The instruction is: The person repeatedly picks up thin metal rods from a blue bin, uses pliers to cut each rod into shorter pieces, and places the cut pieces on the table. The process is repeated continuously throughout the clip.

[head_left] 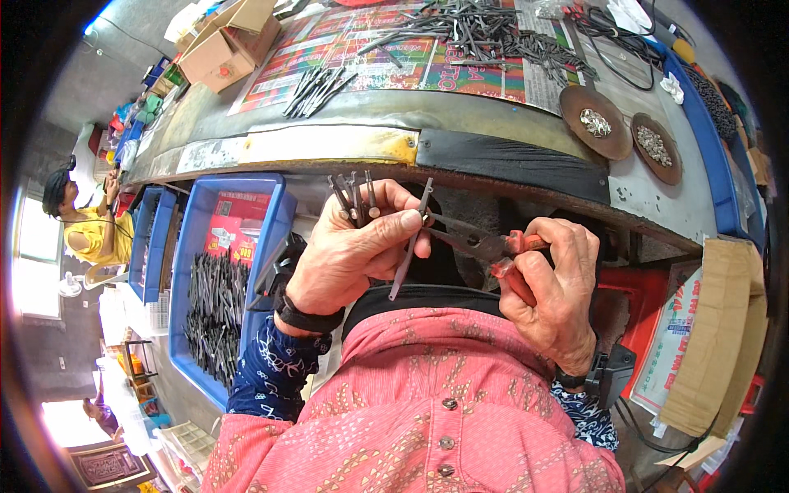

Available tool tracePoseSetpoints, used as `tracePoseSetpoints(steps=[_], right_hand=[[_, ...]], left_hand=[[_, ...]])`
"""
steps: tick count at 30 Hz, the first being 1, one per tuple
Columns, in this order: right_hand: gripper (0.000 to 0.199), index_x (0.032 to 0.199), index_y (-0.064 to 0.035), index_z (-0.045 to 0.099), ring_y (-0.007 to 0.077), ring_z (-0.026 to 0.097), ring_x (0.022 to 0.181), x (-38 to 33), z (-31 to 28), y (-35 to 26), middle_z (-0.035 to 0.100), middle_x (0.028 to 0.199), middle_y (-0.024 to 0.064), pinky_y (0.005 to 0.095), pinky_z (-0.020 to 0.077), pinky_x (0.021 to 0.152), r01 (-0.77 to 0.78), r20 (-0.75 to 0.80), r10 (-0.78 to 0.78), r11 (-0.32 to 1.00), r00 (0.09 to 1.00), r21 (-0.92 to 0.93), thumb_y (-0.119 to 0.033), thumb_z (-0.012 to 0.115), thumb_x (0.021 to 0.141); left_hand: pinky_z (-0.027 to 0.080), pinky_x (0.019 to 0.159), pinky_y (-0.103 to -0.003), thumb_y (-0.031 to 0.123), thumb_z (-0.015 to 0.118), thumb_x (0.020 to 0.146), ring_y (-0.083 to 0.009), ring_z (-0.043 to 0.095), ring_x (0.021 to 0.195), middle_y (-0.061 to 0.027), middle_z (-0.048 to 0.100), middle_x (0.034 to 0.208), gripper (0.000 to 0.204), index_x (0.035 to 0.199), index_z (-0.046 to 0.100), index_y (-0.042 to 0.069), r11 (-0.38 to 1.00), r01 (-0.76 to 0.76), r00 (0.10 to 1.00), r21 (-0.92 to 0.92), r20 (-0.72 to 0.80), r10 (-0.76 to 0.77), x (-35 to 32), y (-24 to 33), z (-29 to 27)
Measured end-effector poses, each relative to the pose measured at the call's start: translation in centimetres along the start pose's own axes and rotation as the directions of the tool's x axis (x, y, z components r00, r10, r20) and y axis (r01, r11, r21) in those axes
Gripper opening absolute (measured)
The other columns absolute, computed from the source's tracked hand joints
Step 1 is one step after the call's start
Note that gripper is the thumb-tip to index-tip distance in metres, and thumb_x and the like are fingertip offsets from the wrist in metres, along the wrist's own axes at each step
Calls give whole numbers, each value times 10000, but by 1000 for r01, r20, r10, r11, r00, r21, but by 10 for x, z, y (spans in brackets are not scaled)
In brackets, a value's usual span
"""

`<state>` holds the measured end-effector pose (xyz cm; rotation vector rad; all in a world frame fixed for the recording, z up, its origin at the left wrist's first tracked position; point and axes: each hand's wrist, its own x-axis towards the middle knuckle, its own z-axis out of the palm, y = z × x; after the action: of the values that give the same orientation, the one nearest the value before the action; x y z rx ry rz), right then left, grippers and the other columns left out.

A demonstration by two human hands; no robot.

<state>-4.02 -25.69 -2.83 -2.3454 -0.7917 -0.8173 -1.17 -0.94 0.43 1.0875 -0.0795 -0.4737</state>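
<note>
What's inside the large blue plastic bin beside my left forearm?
The bin holds a heap of slim black pieces and a red printed sheet. The heap hides whatever lies beneath.

Strips [319,92] are lying on a workbench [460,115] before the camera wearer, left of a larger pile [485,37]. A box [218,66] is standing toward the bench's far left, while two dishes [612,144] are holding small parts [596,123] near its right end. Pliers [472,240] are reaching from the right hand [559,279] toward the left hand [353,255]. A loaded bin [282,215] is standing at left, with a second bin [152,238] and a co-worker [107,234] beyond; cardboard [727,329] is standing at right.
</note>
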Motion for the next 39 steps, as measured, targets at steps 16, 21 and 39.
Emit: tracePoseSetpoints(steps=[16, 21, 39], right_hand=[[120, 853, -6, 559, 98, 425, 729, -21, 19, 23, 480, 879, 37, 241, 356, 651, -644, 643, 46, 95, 765, 759, -37, 625, 758], [218, 922, -13, 600, 93, 448, 751, -19, 20, 22, 518, 959, 41, 235, 370, 656, -586, 573, 142, 316, 807, 746, -72, 711, 744], [200, 854, -8, 641, 304, 641, 869, -11, 35, 26, 634, 890, 147, 375, 512, 784, -410, 369, 216, 683, 904, 605, -3, 723, 672]], left_hand=[[560, 610, -310, -50, 769, 725, -255, 712, 685, -139, 706, 802, 232, 936, 692, 6, -14, -600, 700, 800, 533, 474, -1, 0, -1], [540, 626, -325, -54, 745, 724, -249, 689, 696, -115, 683, 801, 281, 988, 688, 27, -48, -581, 704, 812, 531, 472, 13, 7, -2], [453, 548, -342, 187, 617, 974, -225, 578, 559, -114, 609, 692, 176, 994, 607, 13, -185, -91, 781, 979, 185, 596, 106, 73, -116]])
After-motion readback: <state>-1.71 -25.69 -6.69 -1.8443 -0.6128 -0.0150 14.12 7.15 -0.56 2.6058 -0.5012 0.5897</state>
